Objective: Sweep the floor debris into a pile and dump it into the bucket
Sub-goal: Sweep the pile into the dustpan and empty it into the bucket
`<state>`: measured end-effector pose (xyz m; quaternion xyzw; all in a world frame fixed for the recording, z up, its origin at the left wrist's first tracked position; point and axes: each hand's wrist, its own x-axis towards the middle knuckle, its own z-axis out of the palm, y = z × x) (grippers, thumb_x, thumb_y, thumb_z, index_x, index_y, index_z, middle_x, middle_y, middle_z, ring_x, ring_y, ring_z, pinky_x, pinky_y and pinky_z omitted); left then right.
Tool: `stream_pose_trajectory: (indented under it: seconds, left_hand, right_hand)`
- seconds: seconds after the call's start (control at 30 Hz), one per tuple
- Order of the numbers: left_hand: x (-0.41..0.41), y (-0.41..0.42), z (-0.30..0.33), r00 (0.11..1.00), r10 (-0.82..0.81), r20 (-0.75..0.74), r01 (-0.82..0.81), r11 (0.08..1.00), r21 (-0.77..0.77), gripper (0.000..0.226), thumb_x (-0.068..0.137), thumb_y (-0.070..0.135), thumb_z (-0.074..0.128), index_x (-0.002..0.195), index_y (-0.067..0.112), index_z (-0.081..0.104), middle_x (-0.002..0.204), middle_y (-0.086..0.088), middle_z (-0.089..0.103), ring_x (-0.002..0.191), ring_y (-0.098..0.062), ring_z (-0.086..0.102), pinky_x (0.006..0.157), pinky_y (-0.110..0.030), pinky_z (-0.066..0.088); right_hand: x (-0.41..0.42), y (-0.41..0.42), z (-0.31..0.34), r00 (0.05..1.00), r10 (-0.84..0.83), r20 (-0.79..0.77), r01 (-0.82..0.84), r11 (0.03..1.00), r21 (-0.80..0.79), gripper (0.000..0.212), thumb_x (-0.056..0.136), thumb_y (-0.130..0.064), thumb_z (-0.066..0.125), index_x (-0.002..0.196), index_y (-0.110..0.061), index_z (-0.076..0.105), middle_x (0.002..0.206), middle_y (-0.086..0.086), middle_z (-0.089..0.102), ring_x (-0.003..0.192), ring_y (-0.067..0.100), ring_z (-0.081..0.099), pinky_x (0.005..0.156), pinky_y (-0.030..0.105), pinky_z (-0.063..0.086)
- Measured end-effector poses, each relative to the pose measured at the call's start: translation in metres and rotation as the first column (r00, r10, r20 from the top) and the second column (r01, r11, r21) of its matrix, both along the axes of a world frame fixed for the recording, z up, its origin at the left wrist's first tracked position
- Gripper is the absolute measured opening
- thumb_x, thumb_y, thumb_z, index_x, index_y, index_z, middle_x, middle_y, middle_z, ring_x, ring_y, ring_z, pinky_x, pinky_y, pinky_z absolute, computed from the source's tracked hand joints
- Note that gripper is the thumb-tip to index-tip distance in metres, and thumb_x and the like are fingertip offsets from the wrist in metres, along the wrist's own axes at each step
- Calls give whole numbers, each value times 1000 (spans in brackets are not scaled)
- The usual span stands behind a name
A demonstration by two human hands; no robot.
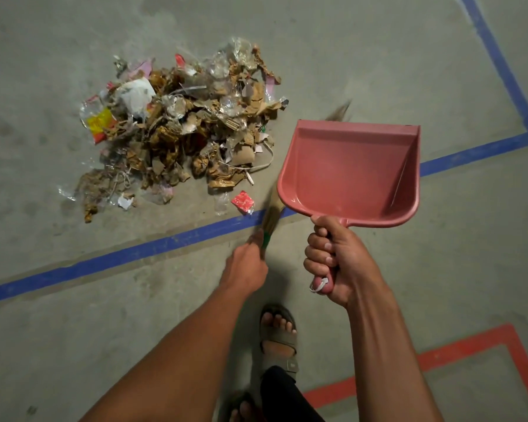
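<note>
The debris pile [177, 129] lay on the concrete floor [348, 56], left of centre and beyond the blue tape line [134, 254]. It was torn brown cardboard, crumpled clear plastic film and paper wrappers. I judged it light, loose and springy: scraps that would scatter rather than slide, the film likely to cling or drift. Nothing in it looked fragile. One red wrapper [242, 202] sat apart on the near-right edge of the pile, just beside the tape.

Such a load, in my judgement, was best moved by tool, not by hand, pushed from its far-left side toward a pan lip laid flat on the floor.

My right hand [336, 257] was clenched round the handle of the pink dustpan [351, 169], which hung empty, right of the pile and apart from it. My left hand [247, 263] gripped the green-bound neck of a grass broom [270, 214]; its bristles ran behind the pan and showed blurred past the pan's far edge.

A red tape outline [439, 354] marked the near-right floor. A sandalled foot [278, 339] stood between my arms. The bucket was not in view.
</note>
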<state>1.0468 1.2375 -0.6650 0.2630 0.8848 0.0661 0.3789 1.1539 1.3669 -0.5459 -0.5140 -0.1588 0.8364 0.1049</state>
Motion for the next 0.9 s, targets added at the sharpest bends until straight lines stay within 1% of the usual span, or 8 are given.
stream_pose_trajectory:
  seconds: [0.03,0.13,0.27,0.4,0.57,0.67,0.77,0.9]
  left_hand:
    - [-8,-6,-3,1000,26,13,-25,999,-31,54,102,16,46,153,33,39,127,-14,64,110,-37,64,92,-48,54]
    - [-37,-22,-4,995,80,-64,-83,996,-45,56,108,21,42,162,27,28,150,-13,52,124,-39,57,101,-51,48]
    - [-72,-43,2,982,131,-132,-124,991,57,53,111,24,36,163,20,26,166,-7,34,140,-39,47,112,-53,41]
    - [-85,-65,15,970,175,-167,-152,978,145,54,111,25,37,163,22,26,163,-6,39,137,-35,50,110,-52,45]
    - [-80,-88,26,964,231,-129,-211,966,151,53,112,27,37,164,26,25,158,-10,46,134,-38,51,107,-50,44]
    - [-67,-105,34,978,190,-87,-167,960,224,54,111,27,39,164,30,26,158,-9,47,135,-36,52,109,-47,44]
    - [-51,-126,33,992,113,-54,-96,962,254,56,111,25,41,164,30,26,163,-3,40,143,-29,47,116,-41,39]
    - [-26,-160,13,999,31,17,-34,975,218,56,109,24,42,163,29,29,166,2,37,149,-21,40,123,-40,33]
  right_hand:
    - [-1,-1,0,1000,7,3,-7,1000,-1,33,99,-17,56,70,-21,41,55,-6,23,37,5,18,31,18,18]
    - [-4,-6,0,999,38,9,-38,999,2,33,98,-17,57,69,-21,41,55,-7,22,37,5,18,31,18,18]
    - [-9,-16,0,997,74,4,-74,997,-3,32,97,-17,58,70,-22,42,55,-7,23,37,5,18,31,18,19]
    - [-18,-30,5,992,123,-1,-123,992,4,31,96,-17,58,70,-22,42,55,-8,23,38,5,17,31,18,19]
    - [-26,-46,11,985,171,0,-171,984,39,32,97,-17,57,70,-23,41,57,-7,21,39,6,16,31,18,19]
    - [-24,-55,14,984,179,4,-179,982,53,31,96,-17,58,70,-23,41,57,-8,21,39,6,16,32,19,19]
    - [-16,-66,16,987,162,18,-162,985,54,31,97,-17,57,70,-23,42,57,-8,21,39,6,16,32,19,18]
    - [-3,-80,18,988,151,42,-153,987,56,32,98,-16,55,70,-23,40,56,-8,21,38,5,16,31,19,18]
